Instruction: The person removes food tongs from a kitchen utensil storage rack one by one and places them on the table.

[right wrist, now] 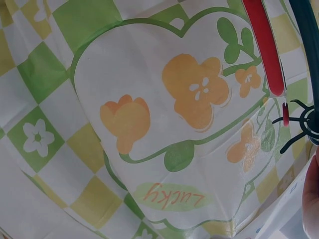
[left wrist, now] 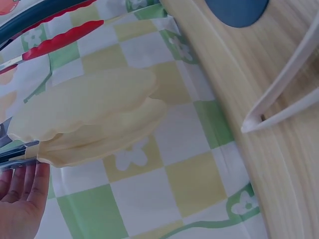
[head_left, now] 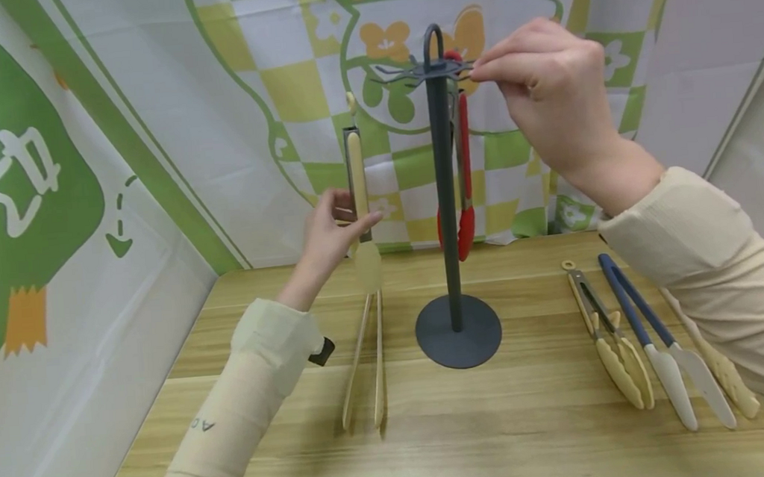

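My left hand [head_left: 329, 231] holds a pair of cream-yellow tongs [head_left: 358, 169] by the handles, between thumb and fingers. Their ring points up and their scalloped heads [left wrist: 99, 119] hang down, slightly parted in the left wrist view. To their right stands a dark grey rack [head_left: 447, 203] with a round base, a top loop and several hooks. With thumb and fingertips, my right hand [head_left: 548, 83] pinches the end of a hook on the rack's right side. Red tongs [head_left: 466, 228] hang at the back of the rack, partly hidden by its post.
Long beige tongs [head_left: 379, 358] lie on the wooden table [head_left: 478, 433] below my left hand. At the right are yellow tongs [head_left: 617, 358], blue-handled tongs [head_left: 668, 362] and a beige utensil [head_left: 718, 362] partly behind my right sleeve. A patterned cloth [head_left: 303, 87] hangs behind.
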Tool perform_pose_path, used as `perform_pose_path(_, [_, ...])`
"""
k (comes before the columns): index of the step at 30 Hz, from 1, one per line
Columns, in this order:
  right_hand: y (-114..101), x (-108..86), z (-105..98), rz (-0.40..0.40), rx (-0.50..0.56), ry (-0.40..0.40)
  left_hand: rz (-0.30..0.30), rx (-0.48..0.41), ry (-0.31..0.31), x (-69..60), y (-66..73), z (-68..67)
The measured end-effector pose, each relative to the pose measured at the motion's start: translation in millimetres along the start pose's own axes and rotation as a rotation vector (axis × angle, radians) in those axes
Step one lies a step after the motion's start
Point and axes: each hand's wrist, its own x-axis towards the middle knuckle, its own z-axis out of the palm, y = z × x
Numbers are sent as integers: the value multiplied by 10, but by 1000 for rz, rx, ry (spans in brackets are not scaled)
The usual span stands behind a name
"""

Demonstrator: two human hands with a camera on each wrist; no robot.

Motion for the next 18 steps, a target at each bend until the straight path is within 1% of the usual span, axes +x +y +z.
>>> perform_pose_path(7, [20,-13,9,-7,11,16,-27,14,-16,-26,-64,-44])
perform_pose_path(14, [27,-11,16,-11,23,27,7,49,-7,-52,-148,-78])
perform_pose_path(18, [30,-10,18,-16,21,33,-15,57,-13,-68,-184,-103])
